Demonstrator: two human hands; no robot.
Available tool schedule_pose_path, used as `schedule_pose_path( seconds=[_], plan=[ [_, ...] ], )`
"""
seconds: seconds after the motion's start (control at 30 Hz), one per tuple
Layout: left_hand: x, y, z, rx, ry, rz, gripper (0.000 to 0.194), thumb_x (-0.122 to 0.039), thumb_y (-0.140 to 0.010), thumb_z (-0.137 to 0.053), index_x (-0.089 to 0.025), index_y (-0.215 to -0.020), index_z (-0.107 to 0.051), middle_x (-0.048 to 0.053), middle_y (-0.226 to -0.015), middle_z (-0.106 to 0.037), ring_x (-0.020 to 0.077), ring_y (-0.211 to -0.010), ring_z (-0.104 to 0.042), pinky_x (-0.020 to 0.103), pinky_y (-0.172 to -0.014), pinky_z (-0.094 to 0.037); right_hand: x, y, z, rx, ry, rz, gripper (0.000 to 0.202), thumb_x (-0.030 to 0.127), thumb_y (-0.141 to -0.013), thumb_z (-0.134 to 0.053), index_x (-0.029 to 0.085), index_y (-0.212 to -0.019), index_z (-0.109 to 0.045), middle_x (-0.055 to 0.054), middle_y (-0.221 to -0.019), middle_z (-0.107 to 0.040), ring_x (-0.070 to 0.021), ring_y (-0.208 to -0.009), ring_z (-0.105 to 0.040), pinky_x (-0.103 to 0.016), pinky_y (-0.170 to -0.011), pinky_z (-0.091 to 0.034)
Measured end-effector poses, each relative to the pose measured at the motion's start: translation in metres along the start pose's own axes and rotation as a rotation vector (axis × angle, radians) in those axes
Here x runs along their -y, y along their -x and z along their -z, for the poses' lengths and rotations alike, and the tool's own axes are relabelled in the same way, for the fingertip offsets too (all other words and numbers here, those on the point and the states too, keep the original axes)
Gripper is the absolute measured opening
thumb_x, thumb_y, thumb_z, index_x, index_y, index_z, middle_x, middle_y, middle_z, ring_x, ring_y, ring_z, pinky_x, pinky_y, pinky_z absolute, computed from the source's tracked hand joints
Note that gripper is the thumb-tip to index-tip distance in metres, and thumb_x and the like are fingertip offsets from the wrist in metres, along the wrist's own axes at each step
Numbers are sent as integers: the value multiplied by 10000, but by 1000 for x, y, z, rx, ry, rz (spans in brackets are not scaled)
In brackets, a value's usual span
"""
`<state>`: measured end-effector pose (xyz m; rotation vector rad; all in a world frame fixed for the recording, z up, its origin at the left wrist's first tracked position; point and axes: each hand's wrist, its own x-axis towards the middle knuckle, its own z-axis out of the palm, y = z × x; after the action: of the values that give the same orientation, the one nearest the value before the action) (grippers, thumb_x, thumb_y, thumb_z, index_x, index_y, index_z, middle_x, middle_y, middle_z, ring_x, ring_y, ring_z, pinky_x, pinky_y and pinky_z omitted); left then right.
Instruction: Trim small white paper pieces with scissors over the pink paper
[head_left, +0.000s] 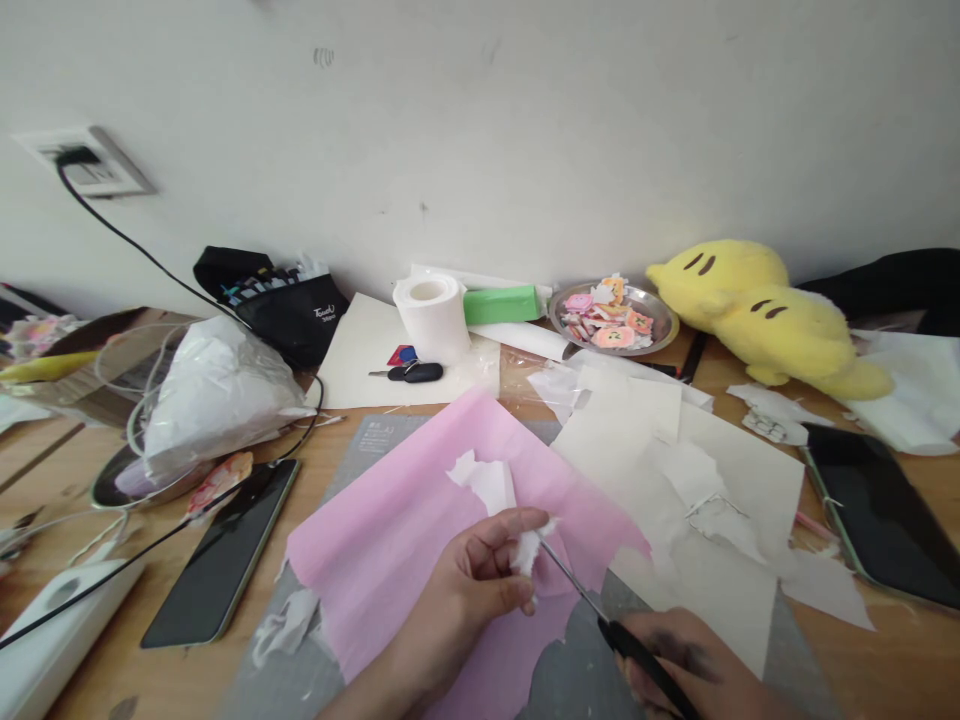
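My left hand (487, 570) pinches a small torn piece of white paper (527, 550) between thumb and fingers, above a large pink sheet (390, 500). My right hand (675, 650) is closed round the black handle of a thin metal tool (574, 578), whose tip touches or nearly touches the white piece. Whether the tool is a pair of scissors or tweezers is hard to tell. A torn white scrap (486, 482) lies on the pink sheet, which rests on a grey cutting mat (570, 670).
Cream sheets (720, 600) with scraps lie right; phones (225, 550) lie on both sides. Behind stand a white paper roll (433, 318), a metal dish (667, 335) of cutouts, yellow plush toys (795, 335) and a black pen case (300, 320). A plastic bag (217, 390) sits left.
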<state>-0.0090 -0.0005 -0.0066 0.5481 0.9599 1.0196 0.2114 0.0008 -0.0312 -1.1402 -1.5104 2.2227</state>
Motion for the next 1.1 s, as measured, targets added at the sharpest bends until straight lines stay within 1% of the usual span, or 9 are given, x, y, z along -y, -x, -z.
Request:
schedule_pose_path(
  seconds=[0.13,0.3,0.4,0.6,0.73,0.83,0.97,1.03,1.1],
  plan=[
    [-1,-1,0,-14,-2,5,439,-170,-564,-801,-208,-994,-719,-18,-673,-612,75,-548,-496,194,-543,-377,4,1,-1,2,-21,17,626,793,-768,-350,192,-596,-385,75,-488,-309,-43,-393,-270,-185,-358,-204],
    [-2,-2,0,-12,-4,0,429,-152,-568,-786,-209,-989,-721,-26,-649,-600,70,-536,-494,189,-540,-369,3,0,-2,-38,-73,-80,637,812,-718,-411,183,-616,-419,72,-508,-318,-45,-414,-285,-176,-364,-209],
    [-3,-2,0,-15,-2,-1,425,-138,-576,-778,-216,-990,-723,-28,-663,-598,67,-547,-500,187,-551,-377,3,0,-2,-23,-98,-53,635,810,-734,-380,188,-608,-405,74,-504,-315,-40,-400,-272,-177,-363,-209],
    [-2,0,0,9,6,-5,425,-139,-589,-775,-216,-1004,-723,-22,-667,-613,64,-545,-500,180,-549,-383,3,-1,1,-1,61,-33,585,751,-755,-453,191,-597,-400,69,-483,-333,-48,-393,-300,-183,-352,-212],
    [1,0,1,23,3,-23,412,-154,-603,-780,-221,-1005,-725,-15,-682,-624,67,-558,-504,175,-546,-393,4,1,2,5,111,-35,580,748,-763,-440,191,-604,-398,61,-499,-339,-55,-415,-312,-185,-363,-210],
    [2,0,1,32,-1,-27,415,-162,-609,-784,-226,-1014,-724,-20,-678,-614,63,-557,-507,168,-544,-397,12,2,0,-9,139,-61,587,767,-740,-451,191,-632,-424,59,-511,-346,-65,-429,-315,-193,-375,-218],
    [1,0,0,39,-2,-42,394,-152,-627,-773,-228,-1011,-725,-26,-666,-611,56,-547,-495,159,-541,-401,26,4,-4,-10,209,-8,625,796,-728,-410,190,-578,-408,57,-498,-329,-74,-443,-324,-208,-409,-232],
    [0,0,-1,39,4,-44,389,-144,-621,-777,-226,-998,-730,-26,-659,-614,55,-546,-488,156,-537,-405,30,4,-4,-13,222,-13,620,786,-739,-404,189,-572,-404,57,-496,-319,-74,-445,-311,-211,-412,-217],
    [-1,0,-3,51,11,-43,393,-145,-611,-786,-229,-991,-733,-23,-668,-622,57,-548,-489,158,-537,-415,31,4,-4,-10,227,-21,643,818,-712,-389,188,-585,-419,53,-508,-327,-77,-449,-315,-214,-412,-214]
  ],
)
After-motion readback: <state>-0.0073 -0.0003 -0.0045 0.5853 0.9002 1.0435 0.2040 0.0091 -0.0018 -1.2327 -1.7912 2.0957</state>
